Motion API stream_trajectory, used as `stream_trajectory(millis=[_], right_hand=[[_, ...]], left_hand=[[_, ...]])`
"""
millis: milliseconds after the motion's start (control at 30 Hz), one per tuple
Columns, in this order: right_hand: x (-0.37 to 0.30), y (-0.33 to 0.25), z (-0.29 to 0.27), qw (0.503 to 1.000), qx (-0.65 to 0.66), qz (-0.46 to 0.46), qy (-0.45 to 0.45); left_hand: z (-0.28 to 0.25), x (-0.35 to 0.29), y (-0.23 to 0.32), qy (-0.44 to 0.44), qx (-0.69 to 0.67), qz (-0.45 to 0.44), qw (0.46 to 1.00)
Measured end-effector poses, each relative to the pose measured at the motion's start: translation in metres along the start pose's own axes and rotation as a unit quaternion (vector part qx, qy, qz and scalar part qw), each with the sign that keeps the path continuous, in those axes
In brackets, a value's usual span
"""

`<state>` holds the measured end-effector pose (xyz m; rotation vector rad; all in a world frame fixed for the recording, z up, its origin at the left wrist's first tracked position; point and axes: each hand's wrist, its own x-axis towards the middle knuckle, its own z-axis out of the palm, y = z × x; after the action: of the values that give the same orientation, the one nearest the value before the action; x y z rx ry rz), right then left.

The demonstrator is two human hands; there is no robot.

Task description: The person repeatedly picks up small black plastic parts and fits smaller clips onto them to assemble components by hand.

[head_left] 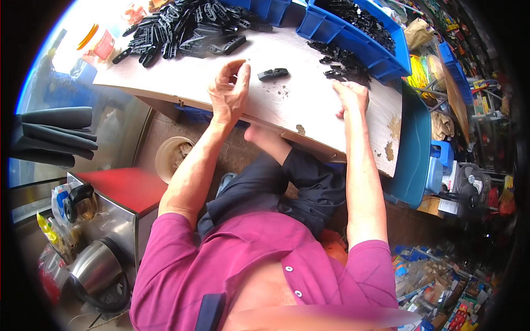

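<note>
On the pale worktable (326,129), my left hand (227,91) is raised near the front edge, its fingers curled round toward the thumb. Whatever lies between those fingertips, if anything, is too small to make out. A single black plastic part (273,74), long and narrow, lies to the right of that hand. My right hand (351,98) is closed in a pinch at the near side of a loose heap of small black pieces (348,69). Its fingertips hide what they may hold. A big pile of long black plastic parts (176,30) covers the table's far left.
A blue bin (331,34) full of small black pieces stands at the far right, with another blue bin (265,10) beside it. A teal tub (415,143) adjoins the table's right end. At left are a bucket (165,160), a red-topped cabinet (124,187) and a metal kettle (96,267).
</note>
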<state>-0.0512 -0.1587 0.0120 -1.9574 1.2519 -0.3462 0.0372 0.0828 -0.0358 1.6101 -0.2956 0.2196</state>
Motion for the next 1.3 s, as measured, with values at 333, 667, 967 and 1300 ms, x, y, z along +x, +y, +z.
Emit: stream_trajectory(millis=[333, 667, 967, 1300], right_hand=[[0.002, 0.02, -0.006, 0.983, 0.168, 0.021, -0.071], [-0.046, 0.046, 0.001, 0.879, 0.392, -0.097, -0.252], [-0.052, 0.053, 0.002, 0.878, 0.418, -0.068, -0.222], [-0.052, 0.053, 0.003, 0.855, 0.448, -0.131, -0.226]], left_hand=[[0.012, -0.028, 0.003, -0.094, 0.045, 0.151, 0.983], [0.087, -0.041, 0.033, -0.291, -0.286, -0.353, 0.842], [0.089, -0.048, 0.035, -0.304, -0.377, -0.363, 0.797], [0.087, -0.053, 0.032, -0.275, -0.357, -0.33, 0.829]])
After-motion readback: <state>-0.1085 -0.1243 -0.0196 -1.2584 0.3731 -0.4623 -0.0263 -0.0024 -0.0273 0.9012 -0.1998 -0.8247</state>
